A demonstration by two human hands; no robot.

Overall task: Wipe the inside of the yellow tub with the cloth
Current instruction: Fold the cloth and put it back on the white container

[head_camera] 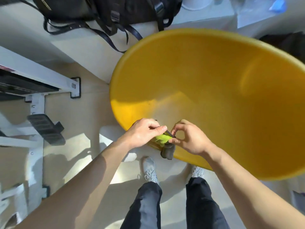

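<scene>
A large yellow tub (206, 90) fills the middle and right of the view, its open side facing me and its near rim by my hands. A small cloth (162, 139), bright green on top with a dark grey part hanging below, sits at that near rim. My left hand (145, 132) grips the cloth from the left, thumb on top. My right hand (189, 139) pinches the cloth's right edge with fingertips. The tub's inside looks bare, part in sunlight and part in shade.
A black backpack (102, 10) with loose straps lies on the surface behind the tub. A white metal frame with a black pedal (46, 129) stands at the left. My shoes (150, 171) and dark trousers are below the tub on a pale floor.
</scene>
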